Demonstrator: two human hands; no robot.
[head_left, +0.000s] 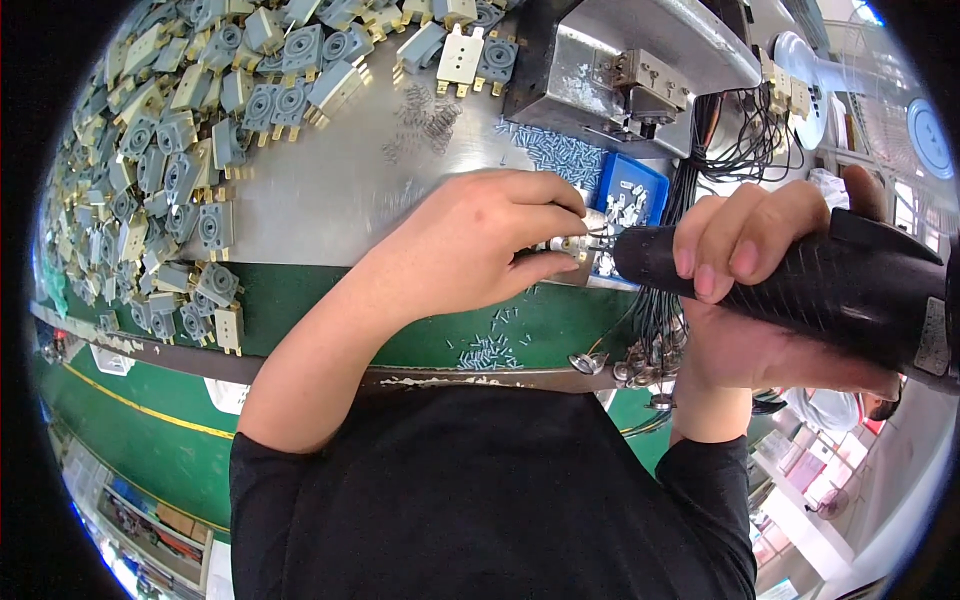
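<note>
My right hand [750,260] is wrapped round a black electric screwdriver [830,290], held level with its tip pointing left. The tip meets a small metal part [572,243] above the bench. My left hand [485,235] pinches that part between thumb and fingers, which cover much of it. Just behind the part is a small blue tray [633,185] with white and silver pieces in it. A heap of small screws [560,155] lies beyond my left fingers.
Many grey and cream switch-like blocks [160,150] with brass tabs crowd the left. Loose springs [425,120] lie on the metal plate [300,210]. A metal fixture [620,70] stands at the back. Black wires [690,160] hang at right. More screws [488,352] lie near the front edge.
</note>
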